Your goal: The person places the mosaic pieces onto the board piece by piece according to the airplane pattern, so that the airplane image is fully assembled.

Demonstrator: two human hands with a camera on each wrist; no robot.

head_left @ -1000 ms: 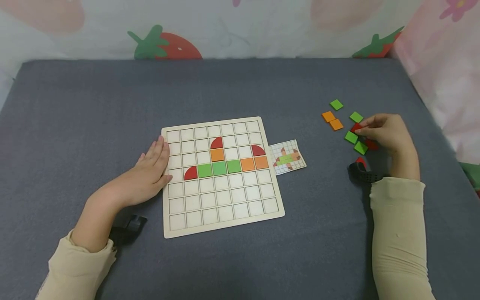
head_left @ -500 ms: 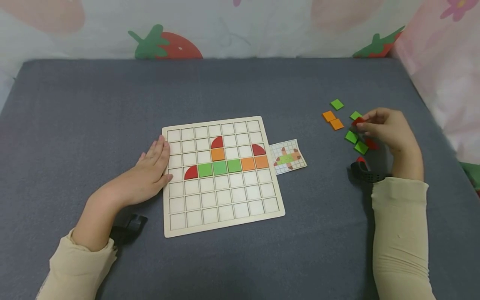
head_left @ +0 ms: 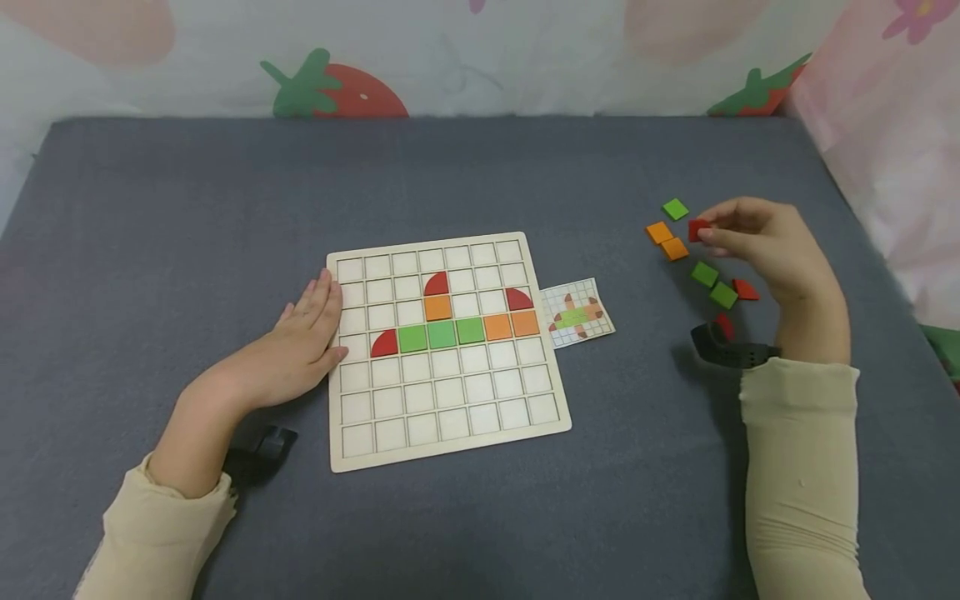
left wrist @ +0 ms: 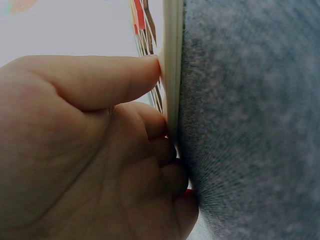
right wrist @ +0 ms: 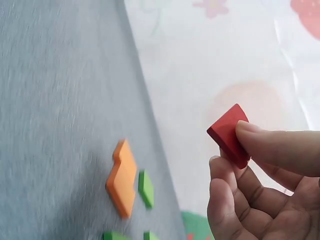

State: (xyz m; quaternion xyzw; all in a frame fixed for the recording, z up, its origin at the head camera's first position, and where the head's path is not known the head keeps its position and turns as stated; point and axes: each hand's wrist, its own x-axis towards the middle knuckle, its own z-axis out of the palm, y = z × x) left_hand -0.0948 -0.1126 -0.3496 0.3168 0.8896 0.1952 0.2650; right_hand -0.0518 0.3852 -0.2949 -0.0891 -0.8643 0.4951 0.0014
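Observation:
My right hand [head_left: 776, 250] pinches a red tile [right wrist: 230, 132] between thumb and fingers, raised above the table; part of the tile is hidden by the thumb. Along the left edge of a wooden grid board [head_left: 450, 454] lies my left hand [head_left: 296, 346], fingers straight, thumb and fingertips touching the rim. In the left wrist view the thumb [left wrist: 125, 77] meets the board's edge [left wrist: 172, 65]. Red quarter-round tiles, orange squares [head_left: 437, 307] and a row of green squares [head_left: 441, 334] sit in the board's cells.
A small pattern card [head_left: 576, 313] lies at the board's right edge. Near the right hand are loose green tiles [head_left: 676, 209], orange tiles [head_left: 660, 233] and a red tile [head_left: 745, 290]. Another red tile [head_left: 724, 326] is partly behind the black wrist camera [head_left: 727, 348].
My right hand has lifted the red tile from the loose pieces and moved it up and slightly left. The left hand stays at the board's edge.

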